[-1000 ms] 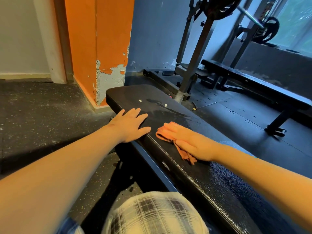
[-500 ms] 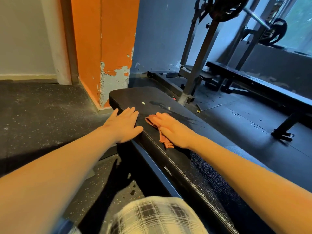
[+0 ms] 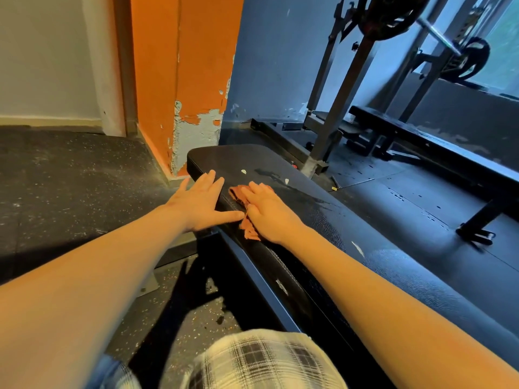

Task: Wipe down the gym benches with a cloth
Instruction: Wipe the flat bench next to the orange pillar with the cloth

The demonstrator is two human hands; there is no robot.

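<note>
A right hand (image 3: 271,213), fingers straight and together, presses a crumpled orange cloth (image 3: 236,193) onto a gym bench's black padded vinyl worktop (image 3: 393,265) near its 11 o'clock end, while the left hand (image 3: 200,204), fingers straight and slightly apart, rests at the cloth's 9 o'clock.

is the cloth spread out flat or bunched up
Bunched up. The cloth shows crumpled folds sticking out beside the right hand, which presses it onto the bench with straight fingers.

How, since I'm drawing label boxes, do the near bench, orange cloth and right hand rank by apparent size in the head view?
The near bench
right hand
orange cloth, though the hand hides most of it
</note>
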